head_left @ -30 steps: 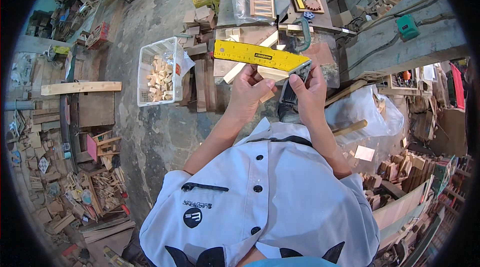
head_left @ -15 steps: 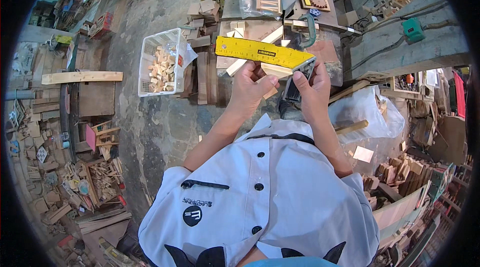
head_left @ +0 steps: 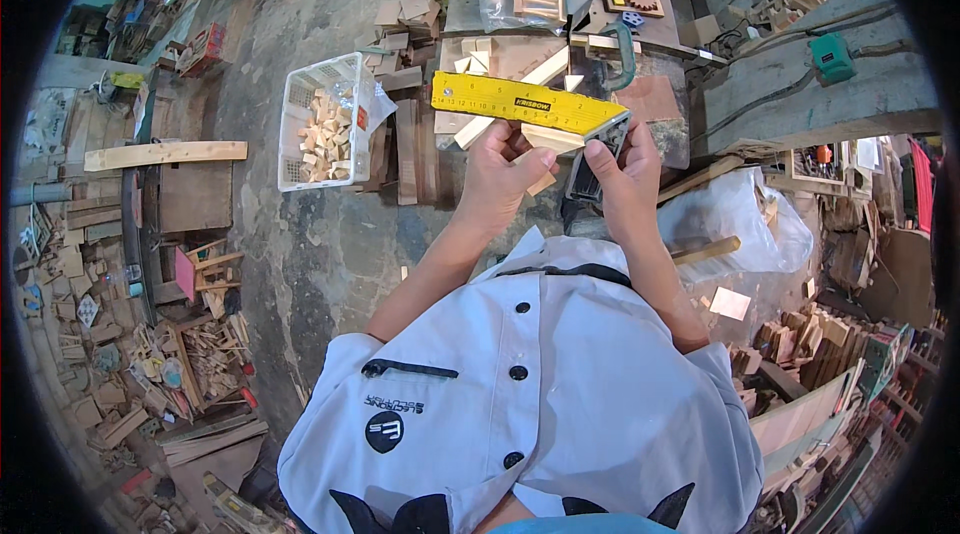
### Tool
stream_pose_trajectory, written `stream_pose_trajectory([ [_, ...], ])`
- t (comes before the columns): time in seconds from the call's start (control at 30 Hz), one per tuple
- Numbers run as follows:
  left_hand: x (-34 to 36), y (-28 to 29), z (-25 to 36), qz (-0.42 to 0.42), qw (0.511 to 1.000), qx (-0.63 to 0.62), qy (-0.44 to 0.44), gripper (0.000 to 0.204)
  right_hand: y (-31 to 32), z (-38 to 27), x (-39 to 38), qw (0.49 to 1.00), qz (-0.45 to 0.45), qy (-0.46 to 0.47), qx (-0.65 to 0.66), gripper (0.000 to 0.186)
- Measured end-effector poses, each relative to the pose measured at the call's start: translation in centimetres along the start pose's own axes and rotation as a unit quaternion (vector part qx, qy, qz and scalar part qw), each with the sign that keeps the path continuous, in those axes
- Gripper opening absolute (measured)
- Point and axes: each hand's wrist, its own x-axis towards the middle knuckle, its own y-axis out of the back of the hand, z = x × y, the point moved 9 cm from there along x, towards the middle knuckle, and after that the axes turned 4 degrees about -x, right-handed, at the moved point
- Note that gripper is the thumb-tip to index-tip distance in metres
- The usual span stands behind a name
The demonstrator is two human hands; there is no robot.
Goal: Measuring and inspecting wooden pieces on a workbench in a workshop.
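Note:
My left hand point(head_left: 502, 174) is closed on a small pale wood block point(head_left: 552, 139), its thumb along the near side. My right hand point(head_left: 630, 174) grips the dark handle of a try square point(head_left: 520, 104), whose yellow ruled blade stretches leftward above the left hand. The block lies against the blade's near edge, close to the handle's corner. Fingers hide parts of both the block and the handle. Just beyond the blade is the workbench point(head_left: 655, 104), with wood strips and small cut pieces on it.
A white plastic basket point(head_left: 287, 134) of small wood blocks stands on the floor to the left. A green clamp point(head_left: 627, 59) sits at the bench edge. Stacked boards point(head_left: 408, 149) lie beside the bench. To the right are a plastic bag point(head_left: 790, 229) and a grey beam point(head_left: 770, 99).
The background has shifted slightly in view. Both hands keep their hold on the block and the try square, which stay almost in the same place.

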Motion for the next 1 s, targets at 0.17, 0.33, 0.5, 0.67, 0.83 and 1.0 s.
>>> stream_pose_trajectory([
  [0.17, 0.6, 0.1, -0.4, -0.003, 1.0, -0.004, 0.006, 0.05, 0.1, 0.7, 0.4, 1.0, 0.007, -0.009, -0.001, 0.037],
  [0.33, 1.6, -0.3, -1.0, 0.013, 1.0, -0.027, -0.007, 0.046, 1.7, 2.5, 1.3, 0.998, 0.05, -0.033, 0.027, 0.045],
  [0.5, 2.6, 3.4, -5.8, 0.048, 0.996, -0.017, 0.072, 0.047, 9.0, 6.7, 3.3, 0.963, 0.207, -0.021, 0.17, 0.053],
  [0.67, 3.7, 7.1, -10.5, 0.098, 0.984, -0.038, 0.147, 0.048, 18.8, 17.8, 1.4, 0.875, 0.434, -0.124, 0.175, 0.032],
  [0.83, 5.7, 9.3, -13.5, 0.154, 0.964, 0.026, 0.213, 0.032, 22.8, 28.0, 0.4, 0.846, 0.462, -0.21, 0.161, 0.036],
  [1.0, 7.8, 9.7, -16.6, 0.157, 0.952, 0.036, 0.261, 0.034, 23.9, 30.4, 0.7, 0.854, 0.419, -0.305, 0.045, 0.07],
])
